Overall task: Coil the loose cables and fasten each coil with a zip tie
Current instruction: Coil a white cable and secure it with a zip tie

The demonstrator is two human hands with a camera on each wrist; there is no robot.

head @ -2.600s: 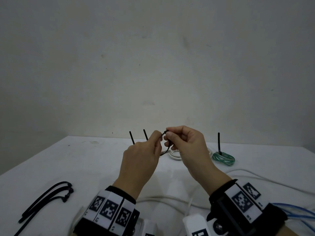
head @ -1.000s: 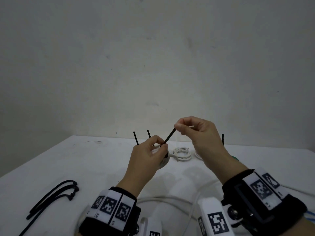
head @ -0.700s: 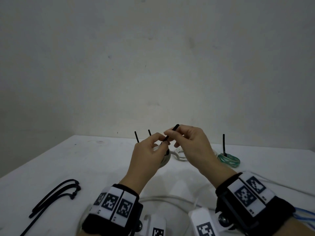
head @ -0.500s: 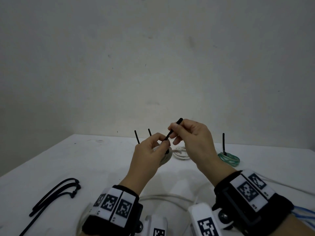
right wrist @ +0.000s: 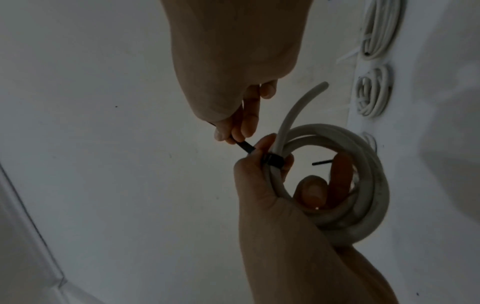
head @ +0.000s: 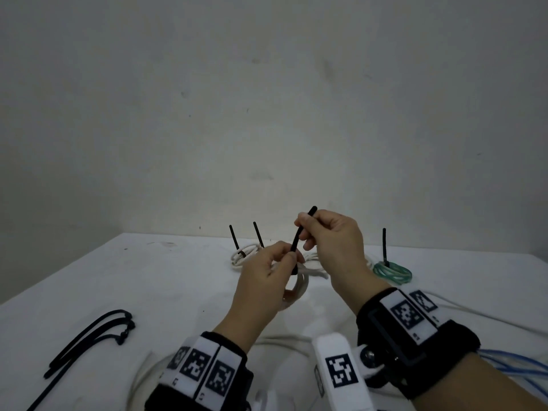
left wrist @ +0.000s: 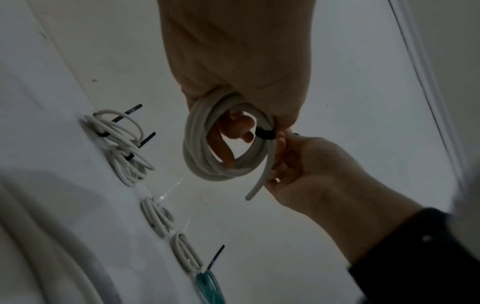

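Since half a second ago the right hand [head: 329,241] has drawn the black zip tie [head: 299,232] tail a little further up and out, and the band now sits snug around the white coil [left wrist: 223,144]. The right hand's thumb and forefinger pinch the tail just above the lock, while the left hand [head: 264,280] is curled round the coil, held in the air above the bench [head: 124,280], its thumb and forefinger pressed against the tie's head.

To finish the cinch well, I would keep the left thumb braced on the head so the pull works against it rather than dragging the coil sideways. Pull straight along the tail's line, not at an angle. The loose cable end [right wrist: 298,107] sticks out past the band; tuck it alongside the turns so it stays captured.

5 finished coils [left wrist: 122,144] lie in a row at the back of the bench.
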